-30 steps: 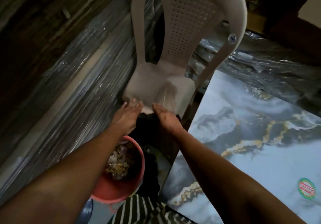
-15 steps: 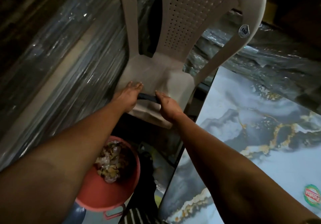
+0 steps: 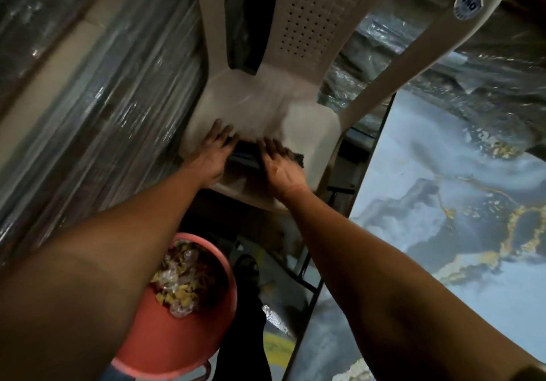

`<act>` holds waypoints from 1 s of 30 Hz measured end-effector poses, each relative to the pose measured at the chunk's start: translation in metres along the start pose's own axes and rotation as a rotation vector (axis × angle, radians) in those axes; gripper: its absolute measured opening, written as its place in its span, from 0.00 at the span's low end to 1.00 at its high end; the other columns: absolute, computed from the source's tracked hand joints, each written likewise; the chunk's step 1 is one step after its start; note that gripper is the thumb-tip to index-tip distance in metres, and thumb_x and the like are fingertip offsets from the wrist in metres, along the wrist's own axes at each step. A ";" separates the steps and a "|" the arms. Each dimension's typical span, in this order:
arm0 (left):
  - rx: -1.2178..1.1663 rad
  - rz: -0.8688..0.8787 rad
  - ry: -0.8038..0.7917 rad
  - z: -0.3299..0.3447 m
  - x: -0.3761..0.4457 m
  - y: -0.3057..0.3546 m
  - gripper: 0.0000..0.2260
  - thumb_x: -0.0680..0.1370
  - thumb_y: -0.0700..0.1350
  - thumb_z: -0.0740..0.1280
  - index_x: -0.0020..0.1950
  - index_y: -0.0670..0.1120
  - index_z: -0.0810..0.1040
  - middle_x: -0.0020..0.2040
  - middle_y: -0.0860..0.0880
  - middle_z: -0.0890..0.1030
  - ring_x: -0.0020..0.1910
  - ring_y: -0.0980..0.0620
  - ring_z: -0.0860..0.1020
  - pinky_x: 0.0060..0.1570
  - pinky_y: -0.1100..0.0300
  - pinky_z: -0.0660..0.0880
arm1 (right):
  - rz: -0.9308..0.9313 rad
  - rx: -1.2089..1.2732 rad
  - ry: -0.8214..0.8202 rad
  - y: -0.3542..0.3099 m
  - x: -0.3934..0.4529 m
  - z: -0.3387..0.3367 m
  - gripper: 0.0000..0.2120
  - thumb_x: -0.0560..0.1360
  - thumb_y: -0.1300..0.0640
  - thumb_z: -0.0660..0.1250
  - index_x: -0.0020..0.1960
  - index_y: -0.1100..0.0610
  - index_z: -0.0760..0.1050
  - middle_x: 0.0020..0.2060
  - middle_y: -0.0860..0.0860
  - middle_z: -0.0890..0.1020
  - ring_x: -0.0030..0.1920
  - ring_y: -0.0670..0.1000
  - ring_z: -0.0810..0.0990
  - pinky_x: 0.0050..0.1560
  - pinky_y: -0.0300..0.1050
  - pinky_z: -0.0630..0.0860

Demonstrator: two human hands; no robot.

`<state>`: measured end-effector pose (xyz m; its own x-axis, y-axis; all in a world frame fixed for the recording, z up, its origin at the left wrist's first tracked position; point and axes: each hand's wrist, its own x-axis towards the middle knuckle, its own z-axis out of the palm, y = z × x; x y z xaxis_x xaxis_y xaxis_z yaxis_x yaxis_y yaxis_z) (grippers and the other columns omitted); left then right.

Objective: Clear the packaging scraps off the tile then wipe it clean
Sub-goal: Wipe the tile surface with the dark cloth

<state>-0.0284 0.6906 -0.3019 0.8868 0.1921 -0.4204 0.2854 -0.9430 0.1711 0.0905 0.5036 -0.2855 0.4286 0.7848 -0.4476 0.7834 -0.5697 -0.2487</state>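
both hands (image 3: 217, 151) (image 3: 276, 160) pressing flat on dark cloth (image 3: 245, 156) at chair (image 3: 307, 120) seat's front edge | tile (image 3: 443, 203) lying off right, right hand nearer

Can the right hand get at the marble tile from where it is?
Probably yes. The right hand rests on a dark cloth on the chair seat; the tile lies just to its right, nothing visibly between.

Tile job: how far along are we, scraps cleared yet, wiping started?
Looks done: the visible part of the marble tile shows no scraps, and the pink bucket on the floor holds crumpled packaging scraps. In hand: the left hand and right hand are both on a dark cloth lying on the plastic chair seat. Left: wiping; no cloth is on the tile yet.
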 end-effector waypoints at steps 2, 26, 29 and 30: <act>0.086 0.013 -0.094 0.026 -0.004 -0.002 0.44 0.73 0.41 0.66 0.83 0.41 0.44 0.83 0.38 0.44 0.81 0.34 0.39 0.81 0.45 0.44 | 0.025 -0.061 -0.113 0.004 -0.001 0.028 0.29 0.88 0.58 0.48 0.87 0.53 0.43 0.86 0.54 0.46 0.85 0.58 0.45 0.83 0.55 0.48; 0.193 -0.123 -0.028 0.050 -0.007 0.041 0.37 0.83 0.64 0.48 0.83 0.43 0.40 0.84 0.46 0.40 0.82 0.46 0.37 0.80 0.47 0.39 | 0.061 -0.084 -0.246 0.009 -0.023 0.070 0.41 0.86 0.35 0.47 0.84 0.57 0.32 0.84 0.52 0.33 0.84 0.54 0.32 0.83 0.55 0.37; 0.216 -0.089 0.045 0.041 -0.015 0.045 0.37 0.82 0.64 0.48 0.84 0.44 0.44 0.84 0.46 0.44 0.83 0.46 0.40 0.80 0.47 0.41 | 0.034 -0.070 -0.199 0.004 -0.029 0.059 0.42 0.86 0.36 0.49 0.85 0.59 0.33 0.84 0.55 0.35 0.84 0.56 0.33 0.83 0.55 0.37; 0.219 -0.074 0.082 0.036 -0.020 0.047 0.37 0.82 0.64 0.49 0.84 0.43 0.46 0.84 0.46 0.46 0.83 0.46 0.42 0.80 0.47 0.43 | 0.029 -0.060 -0.162 0.001 -0.033 0.055 0.41 0.86 0.38 0.51 0.85 0.60 0.33 0.84 0.56 0.36 0.84 0.57 0.34 0.83 0.56 0.38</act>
<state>-0.0457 0.6323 -0.3177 0.8956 0.2756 -0.3492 0.2728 -0.9603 -0.0582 0.0525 0.4640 -0.3183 0.3771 0.7162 -0.5873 0.7995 -0.5718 -0.1839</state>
